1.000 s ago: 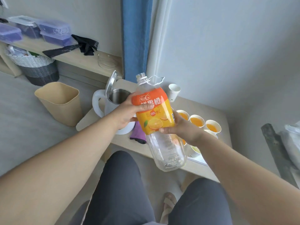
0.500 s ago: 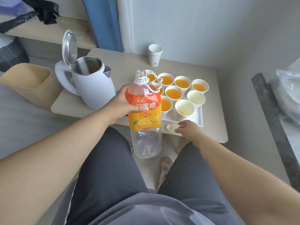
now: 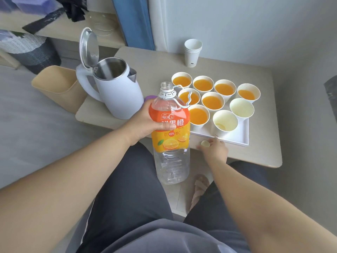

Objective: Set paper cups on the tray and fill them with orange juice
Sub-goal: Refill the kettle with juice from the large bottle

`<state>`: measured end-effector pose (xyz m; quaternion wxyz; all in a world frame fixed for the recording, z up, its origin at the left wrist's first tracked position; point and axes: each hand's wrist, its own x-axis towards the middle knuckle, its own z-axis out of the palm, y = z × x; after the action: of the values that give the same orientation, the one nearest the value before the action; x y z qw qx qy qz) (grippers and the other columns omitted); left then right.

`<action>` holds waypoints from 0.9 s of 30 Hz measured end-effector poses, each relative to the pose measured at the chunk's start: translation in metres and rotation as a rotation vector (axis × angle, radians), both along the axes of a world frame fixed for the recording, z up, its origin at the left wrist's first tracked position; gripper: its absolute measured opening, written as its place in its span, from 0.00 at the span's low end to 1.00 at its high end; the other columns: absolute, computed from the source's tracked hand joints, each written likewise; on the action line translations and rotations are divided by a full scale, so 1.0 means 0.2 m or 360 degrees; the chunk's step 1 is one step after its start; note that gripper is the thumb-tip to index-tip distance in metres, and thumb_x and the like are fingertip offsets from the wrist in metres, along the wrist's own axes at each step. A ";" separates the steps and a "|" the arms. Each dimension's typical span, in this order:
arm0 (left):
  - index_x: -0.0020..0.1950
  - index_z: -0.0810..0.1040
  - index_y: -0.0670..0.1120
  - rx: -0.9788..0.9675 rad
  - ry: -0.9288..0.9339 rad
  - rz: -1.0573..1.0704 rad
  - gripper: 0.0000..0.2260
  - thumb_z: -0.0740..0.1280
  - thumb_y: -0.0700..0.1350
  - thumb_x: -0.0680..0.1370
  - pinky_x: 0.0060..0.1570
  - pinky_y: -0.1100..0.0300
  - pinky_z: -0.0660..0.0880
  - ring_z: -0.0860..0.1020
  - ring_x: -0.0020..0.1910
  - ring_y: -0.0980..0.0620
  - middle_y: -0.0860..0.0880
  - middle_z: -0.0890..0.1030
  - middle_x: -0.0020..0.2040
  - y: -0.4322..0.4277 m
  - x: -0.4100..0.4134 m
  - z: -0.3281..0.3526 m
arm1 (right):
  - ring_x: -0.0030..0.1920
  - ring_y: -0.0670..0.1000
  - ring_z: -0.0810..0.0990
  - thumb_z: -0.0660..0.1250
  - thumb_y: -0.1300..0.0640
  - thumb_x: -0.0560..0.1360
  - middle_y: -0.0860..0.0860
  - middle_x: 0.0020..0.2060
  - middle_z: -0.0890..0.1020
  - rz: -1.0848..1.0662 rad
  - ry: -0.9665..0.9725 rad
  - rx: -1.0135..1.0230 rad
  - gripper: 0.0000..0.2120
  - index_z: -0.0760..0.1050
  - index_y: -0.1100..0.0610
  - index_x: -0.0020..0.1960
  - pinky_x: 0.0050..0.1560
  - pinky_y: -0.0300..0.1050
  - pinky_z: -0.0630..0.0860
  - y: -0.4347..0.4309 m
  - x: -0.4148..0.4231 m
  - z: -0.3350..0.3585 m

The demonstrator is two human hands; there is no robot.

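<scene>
I see 7 of 9 cups [image 3: 212,102] on the tray [image 3: 237,138] filled, 2 at right pending; left hand [image 3: 145,123] grips the empty bottle [image 3: 170,137], right hand [image 3: 216,151] pinches its cap [image 3: 205,143].

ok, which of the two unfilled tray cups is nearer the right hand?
The front cup at the tray's near edge, just beyond the right hand; the other unfilled cup sits one row back, to its right.

I see bright, even daylight with soft shadows; a faint shade lies beneath the table [image 3: 264,156]. The kettle lid [image 3: 89,46] carries a dull sheen, the clear bottle [image 3: 171,167] pale highlights. The wide lens bows the frame's edges and swells the forearms [image 3: 73,170]. Fine detail looks slightly smeared, especially the upper-left shelf [image 3: 76,31].
</scene>
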<state>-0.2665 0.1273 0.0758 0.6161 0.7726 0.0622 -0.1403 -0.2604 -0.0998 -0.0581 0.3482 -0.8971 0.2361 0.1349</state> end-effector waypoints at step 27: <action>0.69 0.64 0.58 0.0817 -0.0482 -0.0557 0.51 0.78 0.63 0.48 0.62 0.52 0.74 0.74 0.62 0.52 0.52 0.73 0.64 -0.15 0.06 0.43 | 0.49 0.48 0.79 0.77 0.57 0.67 0.43 0.44 0.75 0.1353 -0.0616 -0.0254 0.21 0.79 0.52 0.59 0.51 0.36 0.73 -0.09 0.10 1.50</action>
<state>-0.2540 0.0982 0.1616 0.3704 0.9134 -0.1302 -0.1074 -0.2400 -0.1185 0.2411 0.2296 -0.9468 -0.2117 0.0772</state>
